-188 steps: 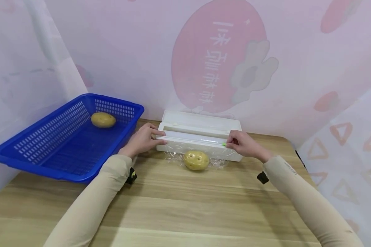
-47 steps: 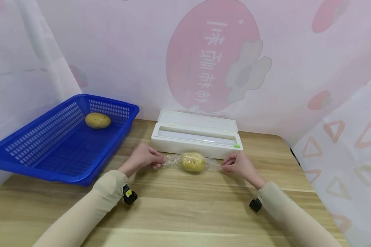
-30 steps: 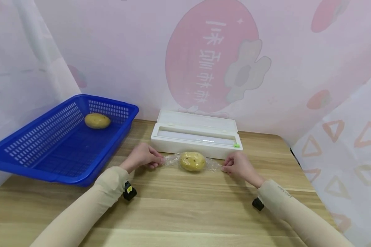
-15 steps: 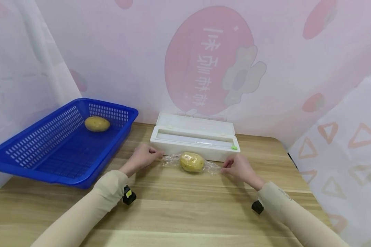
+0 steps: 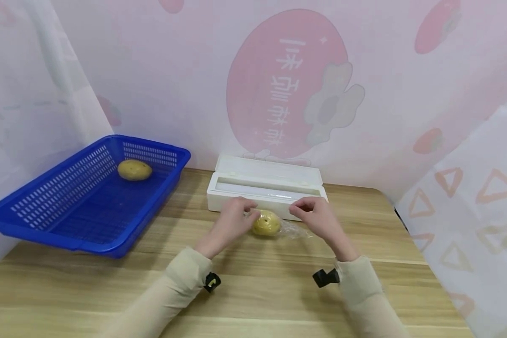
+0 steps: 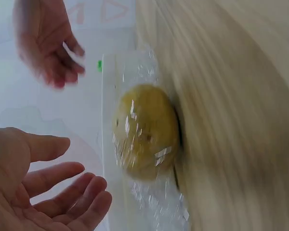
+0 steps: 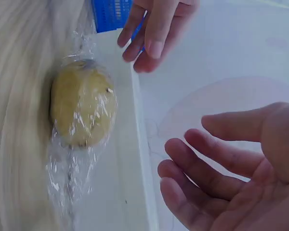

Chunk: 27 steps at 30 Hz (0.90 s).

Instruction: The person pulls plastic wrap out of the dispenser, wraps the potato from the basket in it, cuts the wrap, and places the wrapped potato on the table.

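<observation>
Film-wrapped potato (image 5: 266, 224) on worktop (image 5: 262, 281), low between the two hands, just in front of white box (image 5: 215, 202); contact with box: can't tell. Left hand (image 5: 236, 218) above potato's left end, overlapping it in head view, but wrist views show a gap. Right hand (image 5: 318, 216) up off the right end, farther away. Both hands apart from each other, fingers loosely bent, nothing gripped. Clear film (image 5: 295, 230) spreads past both potato ends. Box lid (image 5: 270, 170) up. Bare potato (image 5: 134, 170) in blue basket (image 5: 101, 213), left.
</observation>
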### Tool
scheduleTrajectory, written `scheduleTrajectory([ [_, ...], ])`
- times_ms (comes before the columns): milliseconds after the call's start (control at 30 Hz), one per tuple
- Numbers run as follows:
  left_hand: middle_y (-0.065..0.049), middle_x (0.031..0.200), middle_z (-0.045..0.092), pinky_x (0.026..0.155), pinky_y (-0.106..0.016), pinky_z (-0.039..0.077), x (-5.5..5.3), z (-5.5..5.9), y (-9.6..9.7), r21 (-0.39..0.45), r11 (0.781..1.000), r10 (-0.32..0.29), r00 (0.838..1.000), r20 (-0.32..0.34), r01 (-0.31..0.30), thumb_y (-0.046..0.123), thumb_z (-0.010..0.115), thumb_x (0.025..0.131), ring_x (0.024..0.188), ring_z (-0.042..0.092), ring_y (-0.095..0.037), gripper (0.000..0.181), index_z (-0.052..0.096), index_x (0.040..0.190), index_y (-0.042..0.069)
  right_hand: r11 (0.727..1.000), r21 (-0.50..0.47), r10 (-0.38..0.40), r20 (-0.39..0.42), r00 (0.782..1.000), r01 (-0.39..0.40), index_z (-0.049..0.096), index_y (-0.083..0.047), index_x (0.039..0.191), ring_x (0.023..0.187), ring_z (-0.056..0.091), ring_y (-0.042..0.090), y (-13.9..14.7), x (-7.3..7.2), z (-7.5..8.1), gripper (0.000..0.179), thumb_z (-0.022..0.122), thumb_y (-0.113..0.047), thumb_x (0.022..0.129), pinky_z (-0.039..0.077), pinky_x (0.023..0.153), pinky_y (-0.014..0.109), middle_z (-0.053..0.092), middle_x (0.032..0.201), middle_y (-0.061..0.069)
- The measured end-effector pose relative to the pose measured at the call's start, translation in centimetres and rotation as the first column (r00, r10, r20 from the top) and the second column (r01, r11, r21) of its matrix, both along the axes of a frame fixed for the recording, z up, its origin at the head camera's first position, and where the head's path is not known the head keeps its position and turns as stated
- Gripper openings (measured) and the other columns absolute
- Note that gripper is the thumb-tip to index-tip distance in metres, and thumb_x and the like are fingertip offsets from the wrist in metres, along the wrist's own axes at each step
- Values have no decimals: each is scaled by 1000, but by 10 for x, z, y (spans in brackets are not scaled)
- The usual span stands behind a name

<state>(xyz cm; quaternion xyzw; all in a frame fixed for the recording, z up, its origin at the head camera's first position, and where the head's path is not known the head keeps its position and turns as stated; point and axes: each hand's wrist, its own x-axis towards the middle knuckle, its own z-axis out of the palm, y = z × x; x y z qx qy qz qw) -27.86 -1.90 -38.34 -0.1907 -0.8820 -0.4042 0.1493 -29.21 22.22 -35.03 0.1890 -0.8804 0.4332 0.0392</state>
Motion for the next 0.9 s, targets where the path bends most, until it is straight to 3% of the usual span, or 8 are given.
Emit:
scheduleTrajectory([
  [200,-16,105,68,90,-45,48,5,-12,14,-54,997,60,997,-43,-63,12,69,91,102,61,-30,16,73,101,0,998,61,-4,-85,996,9,74,-3,95,78,64,16,-23,2,-12,12,67,-13,94,53,70,34,70,85,2],
  [433,-13,104,69,91,-44,48,4,-16,11,-78,996,37,998,-58,-42,9,71,89,100,61,-29,16,74,102,0,980,181,-41,-203,978,79,71,3,102,84,64,21,-36,0,-25,13,63,-5,95,54,75,38,69,91,9],
  [600,-13,107,68,93,-44,47,1,-17,7,-102,994,23,999,-41,-27,8,70,90,102,62,-29,17,73,103,-2,947,316,22,-237,971,55,68,3,116,100,65,27,-41,-3,-35,22,61,3,95,54,84,40,69,108,15],
  [733,-11,106,68,93,-41,47,-2,-18,5,-106,994,20,1000,-11,-21,8,70,90,101,62,-26,12,74,98,0,923,384,101,-254,962,4,66,2,118,105,63,29,-42,-6,-44,28,60,9,92,51,88,41,67,113,16],
  [900,-9,103,69,92,-41,47,-4,-20,3,-98,995,36,999,7,-35,9,71,90,100,61,-26,11,75,97,2,927,369,161,-235,959,-65,67,0,117,92,64,23,-41,-7,-45,28,59,9,93,52,78,38,68,106,12],
])
